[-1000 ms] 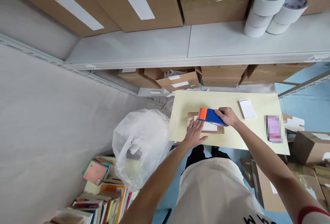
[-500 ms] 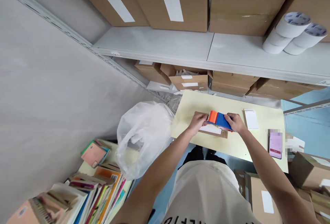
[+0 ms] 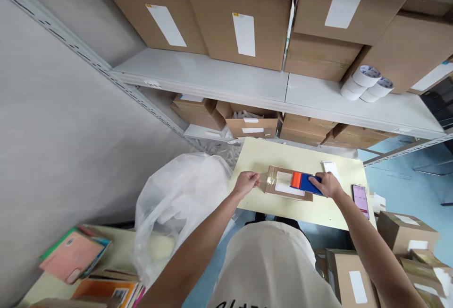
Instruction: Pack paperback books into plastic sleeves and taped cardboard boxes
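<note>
A small brown cardboard box (image 3: 307,196) with a white label (image 3: 284,186) lies on the pale yellow table. My right hand (image 3: 327,184) is wrapped round the blue end of a tape dispenser (image 3: 307,183), whose orange part rests over the label. Clear packing tape (image 3: 271,179) shines at the box's left end, running back along the label toward the dispenser. Just off that end, my left hand (image 3: 249,183) is closed, its fingertips pinched at the tape's loose end, which is hard to see.
A phone (image 3: 360,199) and a white stack of labels (image 3: 330,168) lie on the table's right side. A white plastic bag (image 3: 180,199) stands at left. Shelves with cartons (image 3: 244,29) and tape rolls (image 3: 366,81) rise behind. More cartons (image 3: 405,232) stand at right.
My left hand has moved left, away from the dispenser to beyond the box's left end. The dispenser now lies along the box's top, tape stretched behind it. The view has shifted.
</note>
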